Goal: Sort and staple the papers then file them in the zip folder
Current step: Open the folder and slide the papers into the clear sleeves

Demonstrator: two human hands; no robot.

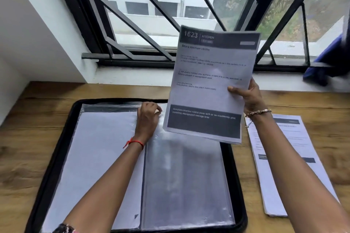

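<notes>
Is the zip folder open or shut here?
Open: the folder lies spread flat on the table, clear sleeves showing on both sides; the left hand pinches one sleeve's top edge.

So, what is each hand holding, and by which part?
Right hand: the papers, by their right edge. Left hand: seemingly the top edge of a clear sleeve.

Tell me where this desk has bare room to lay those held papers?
Bare wood lies left of the zip folder, toward the wall, and in a strip between it and the window sill. The middle is crowded: the folder, left hand pinching its sleeve. A paper stack fills the right.
</notes>
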